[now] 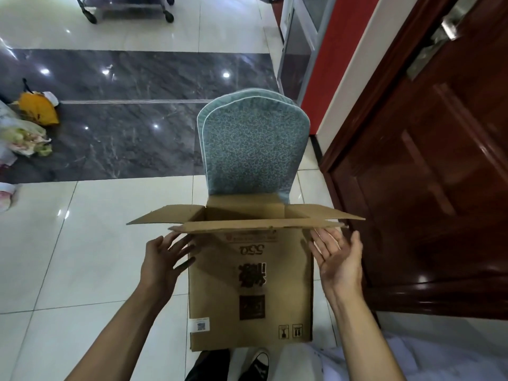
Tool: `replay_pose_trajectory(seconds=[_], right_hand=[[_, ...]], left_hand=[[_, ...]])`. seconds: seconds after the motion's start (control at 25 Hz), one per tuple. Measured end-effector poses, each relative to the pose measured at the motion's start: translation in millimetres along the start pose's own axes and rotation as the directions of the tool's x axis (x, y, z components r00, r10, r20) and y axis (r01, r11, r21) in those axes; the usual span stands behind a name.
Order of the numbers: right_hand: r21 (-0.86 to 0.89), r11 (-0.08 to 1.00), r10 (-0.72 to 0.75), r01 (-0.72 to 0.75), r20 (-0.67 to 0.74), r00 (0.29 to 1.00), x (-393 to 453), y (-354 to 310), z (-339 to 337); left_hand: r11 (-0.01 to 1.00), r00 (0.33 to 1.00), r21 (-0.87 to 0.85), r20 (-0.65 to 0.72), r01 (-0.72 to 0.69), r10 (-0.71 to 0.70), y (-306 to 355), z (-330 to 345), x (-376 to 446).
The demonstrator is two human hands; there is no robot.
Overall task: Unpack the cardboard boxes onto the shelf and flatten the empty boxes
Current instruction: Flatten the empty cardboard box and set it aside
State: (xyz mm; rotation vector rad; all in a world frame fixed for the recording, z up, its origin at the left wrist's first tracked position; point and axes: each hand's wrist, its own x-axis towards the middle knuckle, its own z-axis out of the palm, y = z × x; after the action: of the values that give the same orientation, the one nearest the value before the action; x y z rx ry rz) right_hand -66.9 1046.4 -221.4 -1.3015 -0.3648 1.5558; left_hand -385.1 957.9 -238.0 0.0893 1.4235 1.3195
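Observation:
A brown cardboard box (251,287) stands in front of me with its top flaps spread open and its printed side toward me. What is inside is hidden by the near flap. My left hand (163,258) is at the box's left edge, fingers spread and touching the side just under the flap. My right hand (339,257) hovers palm-up beside the right edge, fingers straight, holding nothing. No shelf is in view.
A teal patterned chair back (254,145) rises right behind the box. A dark wooden door (439,174) fills the right side. Plastic bags and an orange bag (38,108) lie on the floor at the left. A wheeled metal cart (129,8) stands at the far back.

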Motion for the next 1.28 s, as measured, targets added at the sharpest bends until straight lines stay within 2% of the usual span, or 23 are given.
replay_pose_trajectory(seconds=[0.12,0.24,0.44,0.52,0.6,0.72,0.84,0.96,1.12,1.28], right_hand=[[-0.239,0.969,-0.037,0.066,0.123,0.992,5.9,9.1,10.0],[-0.480,0.869,-0.032,0.124,0.196,0.980,10.4,20.7,18.8],[-0.625,0.773,0.016,0.112,0.196,0.981,8.7,33.4,21.7],[-0.674,0.729,0.020,0.122,0.200,0.980,4.0,37.6,16.9],[-0.721,0.683,-0.009,0.119,0.154,0.988,1.9,46.4,4.2],[-0.791,0.610,-0.068,0.039,-0.004,0.998,-3.9,65.7,-26.3],[-0.851,0.523,-0.035,-0.044,-0.073,0.997,-16.9,82.7,-51.8],[-0.881,0.467,-0.006,-0.077,-0.090,0.996,-29.8,94.8,-65.7],[-0.880,0.433,0.025,-0.197,-0.207,0.978,-43.0,107.4,-84.3],[-0.875,0.350,0.253,-0.335,-0.256,0.933,-48.3,128.2,-115.1]], left_hand=[[0.956,0.993,0.273,0.082,-0.109,0.089,-4.1,1.3,0.6],[0.816,0.971,0.527,0.155,-0.238,0.183,-13.6,0.4,-0.1],[0.543,0.926,0.761,0.204,-0.355,0.318,-40.2,-9.1,3.1],[0.498,0.932,0.806,0.172,-0.319,0.320,-51.9,-12.5,4.5],[0.514,0.951,0.831,0.059,-0.215,0.302,-64.3,-16.3,1.9],[0.561,0.977,0.827,-0.085,-0.042,0.198,-85.8,-29.6,-8.2],[0.501,0.993,0.865,-0.085,0.036,0.075,-106.5,-44.3,-16.7],[0.499,0.996,0.864,-0.081,0.059,0.023,-114.8,-47.1,-26.9],[0.558,0.987,0.814,-0.148,0.161,-0.069,-130.6,-52.4,-41.1],[0.659,0.982,0.728,-0.123,0.189,-0.147,-142.9,-64.0,-49.2]])
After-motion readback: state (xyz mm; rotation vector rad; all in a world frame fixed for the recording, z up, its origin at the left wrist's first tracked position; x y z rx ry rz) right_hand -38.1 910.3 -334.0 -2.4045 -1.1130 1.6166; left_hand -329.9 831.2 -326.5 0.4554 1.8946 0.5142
